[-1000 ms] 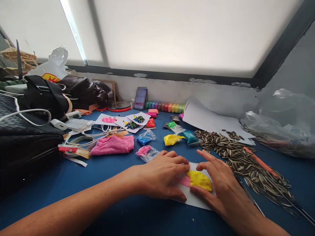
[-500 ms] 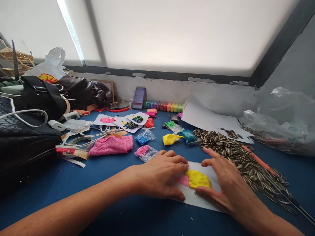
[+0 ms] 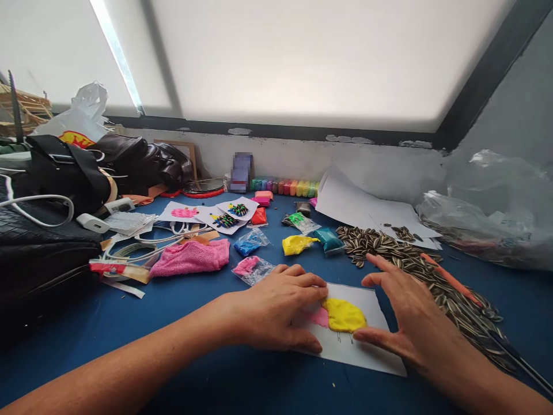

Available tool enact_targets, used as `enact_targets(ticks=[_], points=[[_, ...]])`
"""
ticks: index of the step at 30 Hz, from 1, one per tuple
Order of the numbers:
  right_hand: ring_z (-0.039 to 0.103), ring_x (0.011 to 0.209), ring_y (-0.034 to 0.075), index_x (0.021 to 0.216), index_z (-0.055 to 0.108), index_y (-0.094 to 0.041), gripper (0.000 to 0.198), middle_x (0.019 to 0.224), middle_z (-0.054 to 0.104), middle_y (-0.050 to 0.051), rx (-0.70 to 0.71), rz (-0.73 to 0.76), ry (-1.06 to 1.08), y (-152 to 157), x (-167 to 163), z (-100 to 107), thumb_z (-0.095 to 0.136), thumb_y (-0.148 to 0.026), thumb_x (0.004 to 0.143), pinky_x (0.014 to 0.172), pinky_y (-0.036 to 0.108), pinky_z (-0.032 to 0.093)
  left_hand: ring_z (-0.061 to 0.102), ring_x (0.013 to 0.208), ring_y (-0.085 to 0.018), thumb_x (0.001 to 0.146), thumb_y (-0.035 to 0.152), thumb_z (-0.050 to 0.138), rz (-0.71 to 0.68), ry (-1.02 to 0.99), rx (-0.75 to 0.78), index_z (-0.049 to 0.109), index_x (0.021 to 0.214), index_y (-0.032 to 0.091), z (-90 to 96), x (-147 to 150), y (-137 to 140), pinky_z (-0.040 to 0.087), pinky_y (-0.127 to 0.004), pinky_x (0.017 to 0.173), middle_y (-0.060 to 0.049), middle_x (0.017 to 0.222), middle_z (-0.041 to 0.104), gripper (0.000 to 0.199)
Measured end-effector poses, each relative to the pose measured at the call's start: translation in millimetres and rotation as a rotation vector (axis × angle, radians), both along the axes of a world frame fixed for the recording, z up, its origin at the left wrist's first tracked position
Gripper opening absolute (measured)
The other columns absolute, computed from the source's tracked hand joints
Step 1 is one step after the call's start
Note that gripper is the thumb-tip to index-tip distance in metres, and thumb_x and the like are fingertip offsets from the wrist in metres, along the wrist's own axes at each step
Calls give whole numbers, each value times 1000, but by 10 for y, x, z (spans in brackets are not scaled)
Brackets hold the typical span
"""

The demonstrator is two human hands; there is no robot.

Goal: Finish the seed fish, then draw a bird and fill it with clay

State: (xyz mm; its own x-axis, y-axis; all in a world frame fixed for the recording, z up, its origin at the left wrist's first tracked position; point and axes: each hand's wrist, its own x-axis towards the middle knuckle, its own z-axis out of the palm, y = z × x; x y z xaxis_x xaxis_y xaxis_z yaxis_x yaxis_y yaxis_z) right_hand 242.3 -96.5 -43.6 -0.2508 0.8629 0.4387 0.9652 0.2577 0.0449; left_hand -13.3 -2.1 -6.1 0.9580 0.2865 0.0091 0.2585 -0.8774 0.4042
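Observation:
A flat patch of yellow modelling clay [image 3: 347, 315] lies on a sheet of white paper [image 3: 367, 355], with a smaller pink clay patch [image 3: 320, 317] joined to its left side. Short pencil lines show just below the yellow clay. My left hand [image 3: 280, 311] rests over the left part of the sheet, thumb apart from the fingers, its fingertips by the pink clay and the yellow edge. It hides part of the pink patch. My right hand [image 3: 417, 317] is spread open on the right, its thumb tip at the yellow clay's lower right edge and its fingers raised.
Sunflower seeds [image 3: 389, 245] are heaped at the right with an orange-handled tool [image 3: 449, 278] on them. Bags of yellow clay [image 3: 298, 244], teal clay [image 3: 329, 240] and pink clay [image 3: 247, 266] lie ahead. A pink cloth [image 3: 190, 257] and black bag [image 3: 43, 242] sit left.
My right hand has shifted slightly right, drawing its thumb from under the yellow clay to its edge, so more paper and pencil lines show. My left hand stays in place; the view turned slightly.

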Motion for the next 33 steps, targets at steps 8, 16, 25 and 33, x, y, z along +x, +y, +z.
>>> enact_targets(ticks=[8, 16, 25, 33], points=[[58, 121, 42, 101, 64, -19, 46, 135, 59, 23, -99, -28, 21, -15, -72, 38, 76, -52, 70, 87, 55, 53, 50, 118, -29, 81, 46, 73, -6, -16, -9, 52, 134, 21, -13, -5, -4, 39, -42, 101, -8, 139, 54, 62], [47, 134, 32, 96, 67, -26, 11, 143, 53, 10, 21, 179, 160, -85, -170, 137, 57, -26, 92, 99, 53, 48, 50, 117, -29, 81, 46, 73, -10, -20, -6, 51, 134, 22, -19, -10, -1, 39, -41, 101, -8, 138, 54, 62], [40, 140, 26, 114, 70, -32, 49, 148, 51, 6, -60, 492, -45, -131, -94, 235, 48, 2, 85, 102, 47, 47, 51, 116, -28, 83, 47, 70, -18, -34, -5, 54, 130, 22, -30, -18, 9, 39, -42, 100, -8, 137, 55, 56], [35, 143, 29, 123, 67, -27, 37, 152, 47, 10, -102, 533, -173, -137, -69, 221, 50, -12, 93, 104, 49, 46, 50, 118, -28, 82, 47, 72, -14, -38, -19, 52, 133, 23, -39, -14, 13, 37, -42, 103, -8, 137, 55, 60]])
